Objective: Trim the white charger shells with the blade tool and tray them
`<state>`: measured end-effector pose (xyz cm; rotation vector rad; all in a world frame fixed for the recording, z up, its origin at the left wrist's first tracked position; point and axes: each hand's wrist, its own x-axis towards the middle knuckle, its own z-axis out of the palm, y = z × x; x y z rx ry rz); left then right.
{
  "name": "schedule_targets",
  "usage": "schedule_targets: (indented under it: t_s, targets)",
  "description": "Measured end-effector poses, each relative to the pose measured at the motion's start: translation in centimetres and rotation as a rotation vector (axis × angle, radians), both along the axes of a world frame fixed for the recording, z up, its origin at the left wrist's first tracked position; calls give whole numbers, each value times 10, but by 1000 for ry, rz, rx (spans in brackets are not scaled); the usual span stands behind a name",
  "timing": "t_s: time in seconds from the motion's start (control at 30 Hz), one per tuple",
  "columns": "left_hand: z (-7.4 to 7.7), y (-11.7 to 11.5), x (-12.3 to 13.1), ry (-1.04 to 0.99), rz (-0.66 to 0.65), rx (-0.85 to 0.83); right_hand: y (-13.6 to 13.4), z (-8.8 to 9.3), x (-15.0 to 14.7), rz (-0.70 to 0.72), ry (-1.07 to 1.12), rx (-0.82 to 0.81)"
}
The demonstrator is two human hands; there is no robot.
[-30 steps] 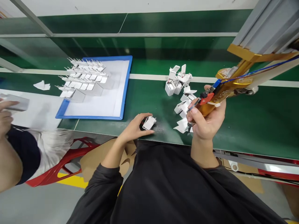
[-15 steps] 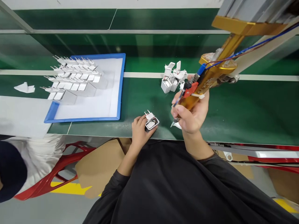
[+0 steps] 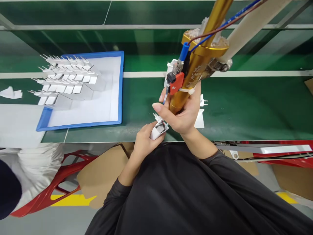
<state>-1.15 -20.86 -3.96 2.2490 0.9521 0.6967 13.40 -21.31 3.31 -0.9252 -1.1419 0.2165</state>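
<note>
My left hand [image 3: 143, 139] is closed around a white plug charger housing [image 3: 156, 132] at the table's front edge. The housing is tilted, its open end up and to the right, with wires and parts showing inside and a two-pin cap hinged back. My right hand [image 3: 186, 117] grips a gold glue dispensing gun [image 3: 195, 62] with a red switch block on its side. The gun's thin nozzle points down at the housing's open end; whether it touches is unclear. Behind the gun, more white housings [image 3: 169, 70] are mostly hidden.
A blue-rimmed tray [image 3: 120, 88] on the left holds rows of white chargers [image 3: 70, 78], pins upward. White scraps [image 3: 200, 119] lie right of my right hand. Blue and brown wires run up from the gun. Another person's white sleeve [image 3: 39, 166] and a red chair [image 3: 46, 192] are at lower left.
My right hand has brought the gun left and down to the housing. My left hand has tilted the housing towards the nozzle. The view has shifted slightly.
</note>
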Motion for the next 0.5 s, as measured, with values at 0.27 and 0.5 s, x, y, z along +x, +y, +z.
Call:
schedule_targets:
  t_s: [0.27,0.5]
  targets:
    - [9,-1,1,-10,-15,46,1,-7,2,49,14,19]
    - [11,-2,1,-1,-26,41,-5,-4,4,85,46,-47]
